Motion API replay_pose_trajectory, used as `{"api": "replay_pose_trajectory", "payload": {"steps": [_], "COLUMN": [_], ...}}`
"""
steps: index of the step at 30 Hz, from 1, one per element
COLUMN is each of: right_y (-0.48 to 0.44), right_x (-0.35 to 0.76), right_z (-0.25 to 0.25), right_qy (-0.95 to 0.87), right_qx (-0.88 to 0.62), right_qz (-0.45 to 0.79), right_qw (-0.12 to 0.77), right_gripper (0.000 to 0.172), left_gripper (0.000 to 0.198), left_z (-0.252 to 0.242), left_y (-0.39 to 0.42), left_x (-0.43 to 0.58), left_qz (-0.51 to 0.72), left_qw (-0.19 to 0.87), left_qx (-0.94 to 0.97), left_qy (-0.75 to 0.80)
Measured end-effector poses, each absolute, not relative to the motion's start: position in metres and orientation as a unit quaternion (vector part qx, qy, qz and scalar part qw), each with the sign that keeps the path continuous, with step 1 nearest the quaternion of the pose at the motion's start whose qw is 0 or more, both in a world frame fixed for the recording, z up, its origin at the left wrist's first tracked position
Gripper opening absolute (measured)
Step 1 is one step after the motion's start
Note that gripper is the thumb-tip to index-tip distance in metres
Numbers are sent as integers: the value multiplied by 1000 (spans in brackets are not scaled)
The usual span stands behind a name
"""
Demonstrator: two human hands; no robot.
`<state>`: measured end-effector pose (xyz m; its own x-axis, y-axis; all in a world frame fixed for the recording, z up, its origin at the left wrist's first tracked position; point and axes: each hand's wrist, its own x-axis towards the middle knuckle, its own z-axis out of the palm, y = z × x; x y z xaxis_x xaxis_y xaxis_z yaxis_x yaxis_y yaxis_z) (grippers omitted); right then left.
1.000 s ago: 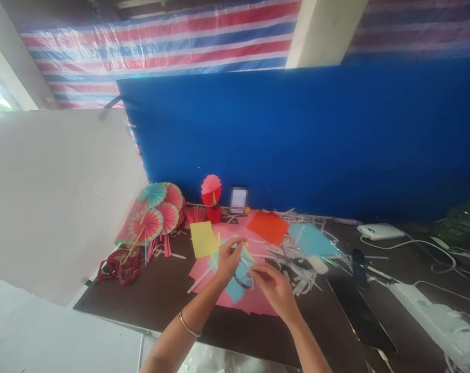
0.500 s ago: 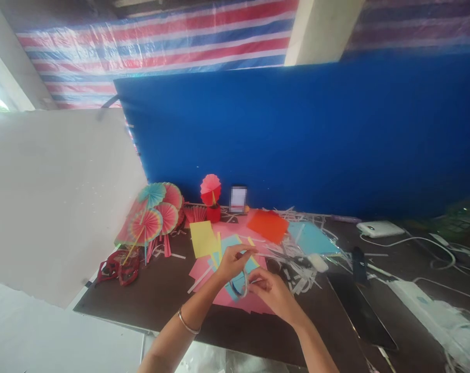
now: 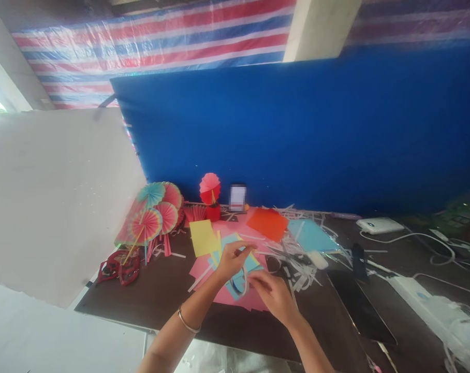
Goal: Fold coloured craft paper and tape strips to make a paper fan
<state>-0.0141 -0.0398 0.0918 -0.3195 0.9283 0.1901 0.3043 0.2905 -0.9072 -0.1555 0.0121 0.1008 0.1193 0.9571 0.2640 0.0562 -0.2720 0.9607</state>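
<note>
Over the middle of the pile of coloured paper, my left hand [image 3: 233, 259] has thumb and index finger pinched together, pointing right. Whatever lies between those fingertips is too small to make out. Just below and to the right, my right hand [image 3: 273, 292] is closed, its fingertips at a curled white strip [image 3: 246, 284]. The strip bends in an arc between the two hands. Beneath them lie light blue paper [image 3: 231, 240] with yellow edges and larger pink sheets [image 3: 198, 268]. A yellow sheet [image 3: 202, 238] rests left of my left hand.
Folded paper fans [image 3: 145, 225] and red glasses [image 3: 120, 267] lie at the left. A pink-and-red paper fan [image 3: 210, 189] stands at the back. Orange paper [image 3: 268, 224], a blue sheet [image 3: 314, 235], white strips [image 3: 303, 274], a phone [image 3: 361, 308] and a power strip [image 3: 417, 298] are rightward.
My hands have shifted only slightly; the right one is a little lower and its fingers look more drawn together. The curled white strip stays between them.
</note>
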Motion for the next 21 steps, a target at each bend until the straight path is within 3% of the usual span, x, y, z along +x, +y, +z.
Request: {"api": "replay_pose_trajectory", "payload": {"steps": [15, 21], "right_y": [-42, -41], "right_x": [-17, -13], "right_z": [95, 78], "right_qy": [-713, -726], "right_qx": [-434, -466], "right_qz": [391, 306], "right_qw": [388, 402], "right_gripper": [22, 22], "left_gripper": [28, 31], "left_z": [96, 97], "left_y": [11, 16], "left_x": [-148, -148], "left_qz": [571, 594], "left_qw": [401, 415], "left_qx": [557, 514], "left_qy": [450, 459]}}
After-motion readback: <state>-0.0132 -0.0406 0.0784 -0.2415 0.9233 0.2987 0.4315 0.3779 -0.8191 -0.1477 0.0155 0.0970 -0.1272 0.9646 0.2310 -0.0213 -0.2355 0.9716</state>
